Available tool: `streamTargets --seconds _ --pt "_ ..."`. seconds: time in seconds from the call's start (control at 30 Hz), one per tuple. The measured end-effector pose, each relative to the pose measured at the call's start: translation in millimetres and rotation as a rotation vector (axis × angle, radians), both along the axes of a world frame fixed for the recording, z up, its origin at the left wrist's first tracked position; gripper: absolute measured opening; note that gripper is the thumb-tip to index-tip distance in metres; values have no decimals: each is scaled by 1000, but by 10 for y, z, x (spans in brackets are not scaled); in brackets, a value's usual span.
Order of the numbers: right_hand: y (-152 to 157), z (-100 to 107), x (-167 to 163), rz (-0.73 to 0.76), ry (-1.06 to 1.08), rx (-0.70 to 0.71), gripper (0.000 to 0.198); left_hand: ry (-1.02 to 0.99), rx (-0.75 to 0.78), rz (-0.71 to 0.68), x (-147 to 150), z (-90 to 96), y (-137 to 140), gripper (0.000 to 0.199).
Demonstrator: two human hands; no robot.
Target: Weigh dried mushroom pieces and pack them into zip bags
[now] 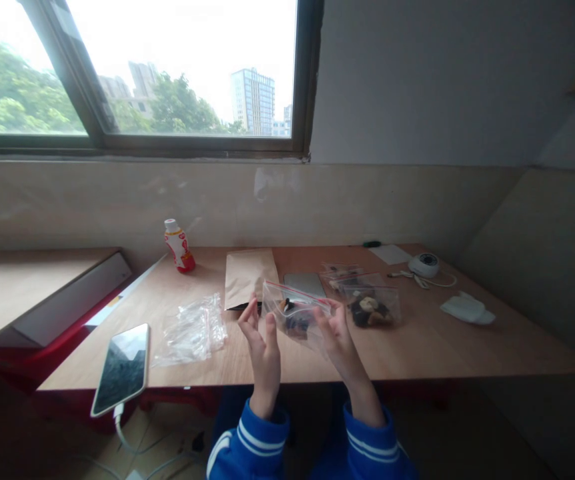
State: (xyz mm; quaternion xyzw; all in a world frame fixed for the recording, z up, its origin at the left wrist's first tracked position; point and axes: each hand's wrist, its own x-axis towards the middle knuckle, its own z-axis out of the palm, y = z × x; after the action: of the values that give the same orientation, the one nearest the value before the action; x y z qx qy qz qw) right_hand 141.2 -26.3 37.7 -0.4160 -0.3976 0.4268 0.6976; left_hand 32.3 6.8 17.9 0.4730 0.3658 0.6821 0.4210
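A clear zip-lock bag (295, 313) with a red seal line hangs tilted above the table's front part, dark and orange-brown pieces inside it. My right hand (340, 337) pinches its right upper corner between thumb and fingers. At the bag's left edge is my left hand (263, 350), thumb and fingers apart; whether the thumb touches the plastic I cannot tell. Just right of my right hand lies a filled zip-lock bag (370, 308) with dark and pale pieces, and more filled bags (342, 277) lie behind it. What the pieces are is unclear.
Flat clear bags (192, 330) lie left of my hands, beside a brown paper pouch (250, 277). A phone (122, 367) on a cable overhangs the front-left edge. A red-and-white bottle (179, 247) stands behind. On the right are a white camera (423, 265) and a folded white item (467, 309).
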Motion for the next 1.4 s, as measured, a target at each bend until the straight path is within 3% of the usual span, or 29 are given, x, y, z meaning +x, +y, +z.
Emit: streamTargets --seconds 0.1,0.2,0.3,0.5,0.57,0.73,0.8,0.93,1.2,1.4 --pt "-55 47 53 93 -18 2 28 41 -59 -116 -185 44 70 38" --pt "-67 45 70 40 -105 37 30 35 -80 -222 -290 58 76 29" --pt "-53 1 42 -72 -195 31 35 -26 -105 -159 -322 57 25 32" --pt "-64 -46 -71 -338 -45 -3 36 21 -149 -23 -313 132 -92 32" --pt "-76 -35 -59 -308 -46 -9 37 10 -165 -8 -320 156 -99 33" --pt "-111 -15 103 -158 -80 9 42 -22 -182 -157 -373 161 -39 42" --pt "-129 -21 164 -140 -68 9 40 -14 -177 -137 -385 161 -16 44" --pt "-170 -54 229 -180 -83 6 35 4 -167 -139 -394 207 -14 45" --pt "-185 -64 250 -352 -109 1 34 40 -242 -470 -555 307 6 47" --pt "-168 -126 237 -346 -4 -14 33 60 -252 -472 -630 251 57 35"
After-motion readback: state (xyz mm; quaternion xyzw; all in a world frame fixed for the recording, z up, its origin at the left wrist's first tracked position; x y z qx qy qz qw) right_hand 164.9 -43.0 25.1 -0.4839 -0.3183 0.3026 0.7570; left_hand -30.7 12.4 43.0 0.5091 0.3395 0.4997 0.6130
